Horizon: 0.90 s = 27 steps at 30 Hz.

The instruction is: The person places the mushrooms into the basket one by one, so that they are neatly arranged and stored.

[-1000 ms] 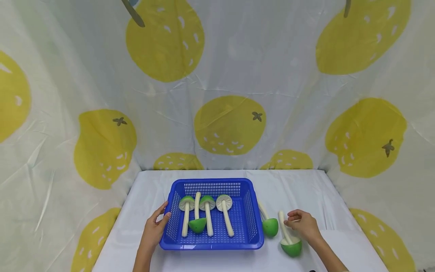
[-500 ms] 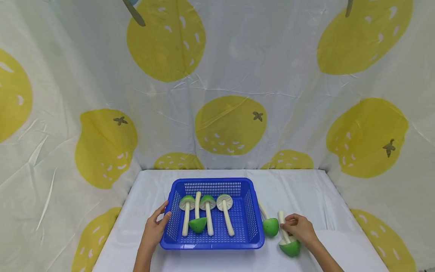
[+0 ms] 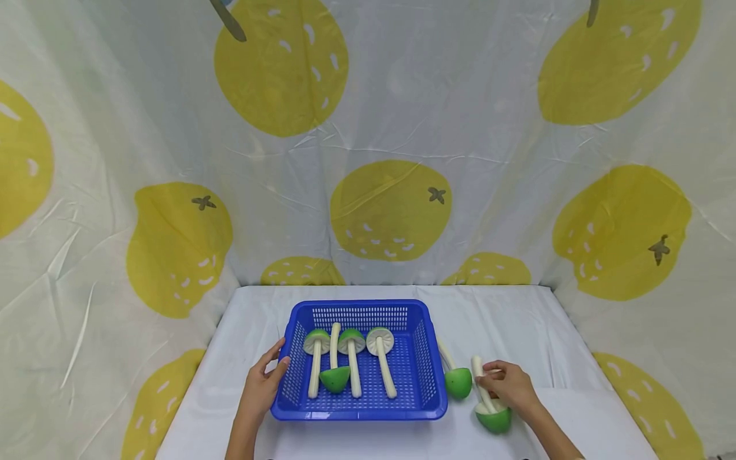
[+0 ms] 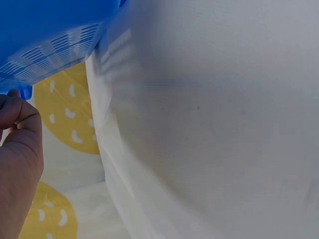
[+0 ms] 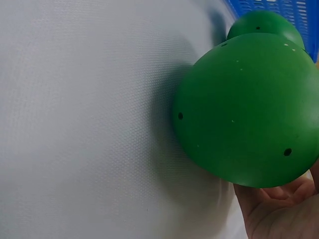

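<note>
A blue plastic basket (image 3: 359, 416) stands on the white-covered table with several toy mushrooms, green-capped with pale stems, lying in it. My left hand (image 3: 261, 386) grips its left rim, thumb on the inner side; the left wrist view shows curled fingers (image 4: 20, 112) at the rim. Right of the basket, my right hand (image 3: 510, 386) pinches the pale stem of another toy mushroom (image 3: 494, 420), whose cap is toward me. That green cap (image 5: 249, 109) fills much of the right wrist view and hides most of the fingers.
One more toy mushroom (image 3: 459, 383) lies between the basket's right side and the held one, its stem against the basket wall. A white curtain (image 3: 494, 211) with yellow fruit prints surrounds the table (image 3: 517, 319) at the back and sides.
My right hand has moved left onto the mushroom's stem and now pinches it; the mushroom has shifted only slightly. The left hand and basket stay in place.
</note>
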### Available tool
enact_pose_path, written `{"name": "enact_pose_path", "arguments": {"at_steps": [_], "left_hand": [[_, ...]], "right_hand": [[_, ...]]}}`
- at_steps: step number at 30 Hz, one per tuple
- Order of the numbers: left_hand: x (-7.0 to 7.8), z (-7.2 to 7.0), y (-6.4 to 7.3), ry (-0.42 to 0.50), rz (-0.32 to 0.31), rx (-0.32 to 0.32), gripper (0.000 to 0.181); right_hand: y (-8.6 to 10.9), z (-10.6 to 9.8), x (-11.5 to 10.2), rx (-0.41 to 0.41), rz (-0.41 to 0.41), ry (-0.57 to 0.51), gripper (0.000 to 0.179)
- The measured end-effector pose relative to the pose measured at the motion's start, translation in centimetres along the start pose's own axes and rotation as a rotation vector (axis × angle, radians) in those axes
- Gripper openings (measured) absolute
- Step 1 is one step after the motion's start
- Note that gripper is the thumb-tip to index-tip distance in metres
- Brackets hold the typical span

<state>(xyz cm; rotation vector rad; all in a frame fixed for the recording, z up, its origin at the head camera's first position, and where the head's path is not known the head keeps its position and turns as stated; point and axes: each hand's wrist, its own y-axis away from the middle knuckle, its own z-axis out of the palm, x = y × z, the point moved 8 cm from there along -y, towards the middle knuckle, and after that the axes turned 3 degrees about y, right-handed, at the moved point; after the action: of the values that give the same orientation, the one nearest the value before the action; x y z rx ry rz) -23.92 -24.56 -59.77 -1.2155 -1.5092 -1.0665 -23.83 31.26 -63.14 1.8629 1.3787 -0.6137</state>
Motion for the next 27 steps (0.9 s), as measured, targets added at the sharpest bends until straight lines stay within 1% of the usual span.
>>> {"name": "enact_pose_path", "arguments": {"at_steps": [4, 10, 19, 24, 27], "left_hand": [[-0.1, 0.0, 0.0, -0.005, 0.000, -0.005, 0.054], [-0.4, 0.0, -0.3, -0.008, -0.012, 0.005, 0.053], [-0.2, 0.0, -0.1, -0.003, -0.007, 0.007, 0.055], [-0.2, 0.0, -0.2, -0.010, -0.012, -0.003, 0.055], [-0.2, 0.0, -0.2, -0.007, -0.026, -0.002, 0.055]], "right_hand": [[0.0, -0.1, 0.0, -0.006, 0.002, 0.006, 0.047], [0.1, -0.4, 0.0, -0.010, -0.010, 0.001, 0.050], [0.3, -0.8, -0.5, -0.002, -0.019, -0.026, 0.049], [0.8, -1.3, -1.2, 0.022, -0.026, -0.069, 0.048], [1.0, -1.8, -1.6, 0.027, -0.035, -0.102, 0.048]]}}
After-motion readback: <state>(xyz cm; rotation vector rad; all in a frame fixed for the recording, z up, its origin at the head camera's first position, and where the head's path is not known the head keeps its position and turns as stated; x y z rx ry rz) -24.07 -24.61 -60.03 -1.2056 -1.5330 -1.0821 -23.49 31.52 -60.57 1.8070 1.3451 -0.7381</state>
